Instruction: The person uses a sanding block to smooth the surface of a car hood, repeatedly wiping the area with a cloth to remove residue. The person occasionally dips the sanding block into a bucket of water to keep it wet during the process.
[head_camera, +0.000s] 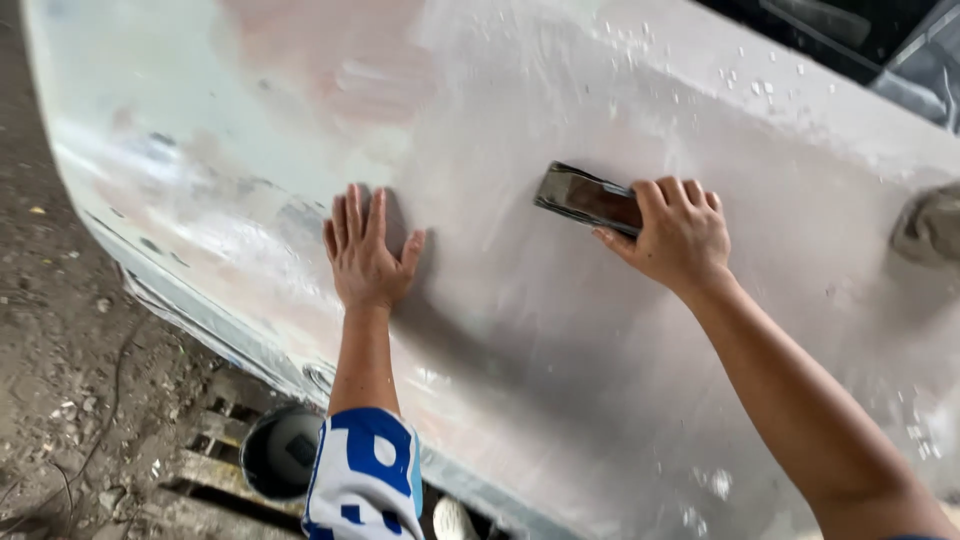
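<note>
A large car body panel (560, 340), wet and covered in pale grey filler, fills most of the view. My left hand (365, 250) lies flat on it with fingers spread, holding nothing. My right hand (678, 235) presses a dark rectangular sanding block (585, 198) against the panel, up and to the right of my left hand. Fingers cover the block's right end. Water drops sit on the panel's upper part.
A round dark bucket (280, 452) stands on the dirt ground (60, 330) below the panel's lower edge, beside wooden pallet slats (205, 470). A dent or handle recess (930, 225) shows at the panel's right. Dark window glass (830, 25) runs along the top right.
</note>
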